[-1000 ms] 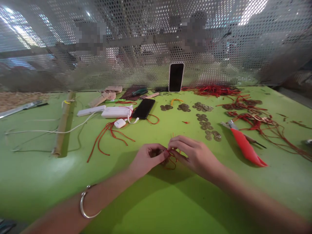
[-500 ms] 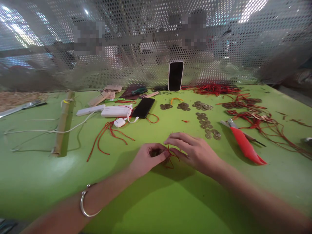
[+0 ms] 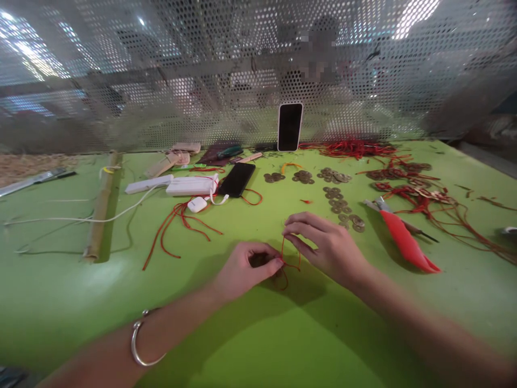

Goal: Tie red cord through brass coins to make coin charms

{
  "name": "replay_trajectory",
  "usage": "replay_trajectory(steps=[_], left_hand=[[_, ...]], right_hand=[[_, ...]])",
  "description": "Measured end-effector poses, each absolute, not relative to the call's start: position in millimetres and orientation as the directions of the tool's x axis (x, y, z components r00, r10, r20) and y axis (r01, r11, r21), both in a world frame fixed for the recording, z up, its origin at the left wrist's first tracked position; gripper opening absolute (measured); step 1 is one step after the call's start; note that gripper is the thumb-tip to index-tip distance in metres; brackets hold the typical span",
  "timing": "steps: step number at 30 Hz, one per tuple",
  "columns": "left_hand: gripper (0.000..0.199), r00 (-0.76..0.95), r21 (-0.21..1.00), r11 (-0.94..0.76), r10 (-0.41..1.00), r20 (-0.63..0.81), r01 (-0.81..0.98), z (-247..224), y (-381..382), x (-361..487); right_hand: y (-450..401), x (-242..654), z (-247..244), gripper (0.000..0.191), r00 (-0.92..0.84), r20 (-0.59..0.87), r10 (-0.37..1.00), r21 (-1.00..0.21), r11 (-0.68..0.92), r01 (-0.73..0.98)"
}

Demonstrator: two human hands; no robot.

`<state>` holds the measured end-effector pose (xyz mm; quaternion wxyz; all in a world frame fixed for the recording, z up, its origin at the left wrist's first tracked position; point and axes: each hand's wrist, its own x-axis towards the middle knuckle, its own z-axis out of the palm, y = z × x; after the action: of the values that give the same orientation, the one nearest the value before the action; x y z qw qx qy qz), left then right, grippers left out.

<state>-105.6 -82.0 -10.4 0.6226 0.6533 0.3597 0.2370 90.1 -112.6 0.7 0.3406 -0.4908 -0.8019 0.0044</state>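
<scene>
Near the middle of the green table, my left hand (image 3: 251, 270) pinches a thin red cord (image 3: 286, 280) between thumb and forefinger. Whether a coin is hidden inside those fingers I cannot make out. My right hand (image 3: 325, 245), a little higher and to the right, pinches another stretch of the same cord at its fingertips. Between the hands the cord runs upward from the left thumb, and a loose loop hangs below. Beyond my right hand lie several round coins with holes (image 3: 339, 206) in small groups.
Right of my hands lies a tool with a red wrapped handle (image 3: 407, 242). Red cords with coins (image 3: 424, 194) spread behind it. A phone (image 3: 290, 127) leans on the perforated metal screen (image 3: 226, 108). Left are a black phone (image 3: 238, 179), a white power strip (image 3: 191, 185) and a bamboo stick (image 3: 100, 215).
My right hand has lifted slightly away from the left, drawing the red cord up between them. My left hand stays pinched in nearly the same place.
</scene>
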Motion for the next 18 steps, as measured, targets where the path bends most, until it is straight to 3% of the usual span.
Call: replay_trajectory(steps=[5,9,18], left_hand=[[0.023,0.59,0.985,0.15,0.789,-0.171,0.085,-9.8,-79.5,-103.7],[0.024,0.588,0.98,0.187,0.786,-0.192,0.07,-8.5,-78.9,-102.9],[0.02,0.645,0.984,0.162,0.744,-0.173,0.077,-13.0,-78.4,-106.6]], right_hand=[[-114.7,88.7,4.8,0.021,-0.422,0.514,0.747,-0.239,0.597,0.766],[-115.9,86.8,6.1,0.02,-0.449,0.53,0.719,-0.225,0.63,0.743],[-115.1,85.9,4.2,0.013,-0.249,0.636,0.73,-0.309,0.536,0.786]])
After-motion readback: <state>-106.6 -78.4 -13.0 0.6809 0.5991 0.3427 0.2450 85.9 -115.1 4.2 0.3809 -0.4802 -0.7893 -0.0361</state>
